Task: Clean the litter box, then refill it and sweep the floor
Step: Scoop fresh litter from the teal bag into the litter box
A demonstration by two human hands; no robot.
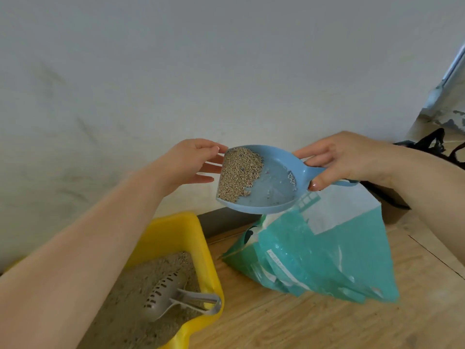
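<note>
1. The right hand [352, 157] is gripping the handle of a blue dustpan [261, 180]; its fingers are hiding most of the handle.
2. The left hand [191, 163] is resting spread fingertips against the dustpan's front edge, its fingers released.
3. Litter granules [239, 172] are piling at that edge.
4. The yellow litter box [181, 233] is sitting lower left, cut off by the frame and partly hidden by the forearm, a grey slotted scoop [171, 293] lying inside.
5. A teal litter bag [327, 250] is leaning beside it on the wooden floor [289, 323].

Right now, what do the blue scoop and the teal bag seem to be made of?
The blue scoop looks like moulded plastic with a smooth matte finish: one even colour, rounded edges. The teal bag seems to be thin plastic film, glossy, since it creases sharply and shows shiny highlights; it might be coated paper.
</note>
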